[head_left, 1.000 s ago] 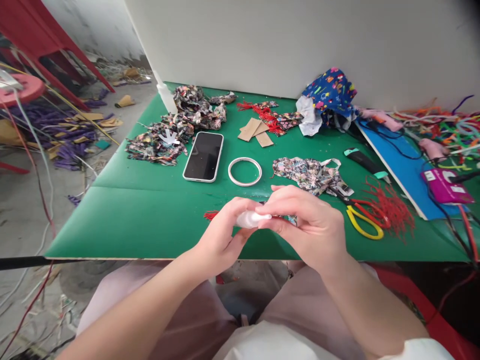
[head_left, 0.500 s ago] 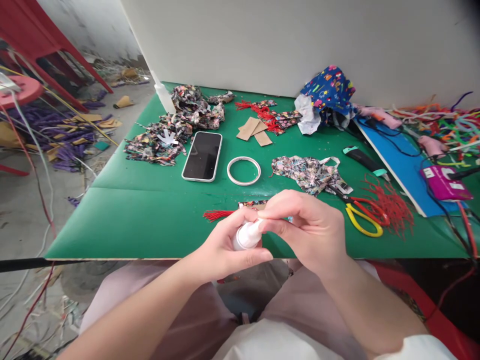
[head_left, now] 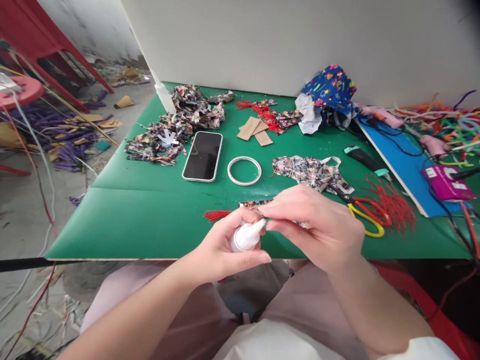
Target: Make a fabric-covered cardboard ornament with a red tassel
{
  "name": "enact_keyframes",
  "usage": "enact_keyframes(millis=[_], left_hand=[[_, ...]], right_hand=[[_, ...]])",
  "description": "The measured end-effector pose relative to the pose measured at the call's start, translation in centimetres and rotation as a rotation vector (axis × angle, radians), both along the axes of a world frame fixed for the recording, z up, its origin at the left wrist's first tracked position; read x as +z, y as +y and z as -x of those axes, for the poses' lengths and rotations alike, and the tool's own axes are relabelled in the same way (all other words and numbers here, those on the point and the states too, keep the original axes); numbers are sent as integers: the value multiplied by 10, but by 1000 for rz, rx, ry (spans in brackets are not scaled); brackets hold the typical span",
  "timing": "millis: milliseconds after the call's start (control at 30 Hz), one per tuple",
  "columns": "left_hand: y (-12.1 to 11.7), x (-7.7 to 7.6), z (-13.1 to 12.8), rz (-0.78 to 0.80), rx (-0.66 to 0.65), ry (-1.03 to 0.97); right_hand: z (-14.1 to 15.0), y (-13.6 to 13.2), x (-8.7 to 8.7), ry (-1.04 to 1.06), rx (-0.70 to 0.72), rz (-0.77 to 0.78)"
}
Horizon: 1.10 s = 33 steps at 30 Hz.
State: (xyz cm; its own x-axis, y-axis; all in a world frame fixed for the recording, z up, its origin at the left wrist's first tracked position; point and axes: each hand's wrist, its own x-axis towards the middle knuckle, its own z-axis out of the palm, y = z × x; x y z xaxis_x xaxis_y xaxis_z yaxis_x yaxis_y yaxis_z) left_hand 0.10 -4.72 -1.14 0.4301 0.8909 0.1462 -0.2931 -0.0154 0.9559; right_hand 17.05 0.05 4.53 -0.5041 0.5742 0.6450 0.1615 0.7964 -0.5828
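My left hand (head_left: 225,250) is wrapped round a small white squeeze bottle (head_left: 245,237) with a pointed nozzle, tilted up to the right. Just beyond the nozzle tip is my right hand (head_left: 318,225), thumb and forefinger drawn close together. Something small and dark seems to sit at those fingertips, too tiny to name. Behind the hands lies a strip of floral fabric (head_left: 255,203) with a red tassel (head_left: 217,215), partly covered by my fingers. Scissors (head_left: 365,220) with red and yellow handles rest right of my right hand.
A phone (head_left: 202,156), a roll of white tape (head_left: 244,171), brown card pieces (head_left: 254,130) and floral fabric scraps (head_left: 307,172) lie on the green table (head_left: 123,220). A utility knife (head_left: 365,160), red threads (head_left: 392,205) and a blue board (head_left: 397,170) with cables are at right.
My right hand has drawn back to the right from the bottle's nozzle, so its pointed tip now shows. My left hand keeps holding the bottle in nearly the same place.
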Motion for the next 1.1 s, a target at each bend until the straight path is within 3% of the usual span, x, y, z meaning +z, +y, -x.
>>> enact_keyframes(millis=[233,533,700,1100], left_hand=[[1,6,1,-45,94,164],[1,11,0,-11,95,241],[1,11,1,25,78,232],[0,9,1,95,3,132]], right_hand=[[-1,-7,3,-200,-160,-318],[-2,-6,5,-258,-239,-405],[1,-4,2,-230,-258,-357],[3,-4,-1,-117,-162,-39]])
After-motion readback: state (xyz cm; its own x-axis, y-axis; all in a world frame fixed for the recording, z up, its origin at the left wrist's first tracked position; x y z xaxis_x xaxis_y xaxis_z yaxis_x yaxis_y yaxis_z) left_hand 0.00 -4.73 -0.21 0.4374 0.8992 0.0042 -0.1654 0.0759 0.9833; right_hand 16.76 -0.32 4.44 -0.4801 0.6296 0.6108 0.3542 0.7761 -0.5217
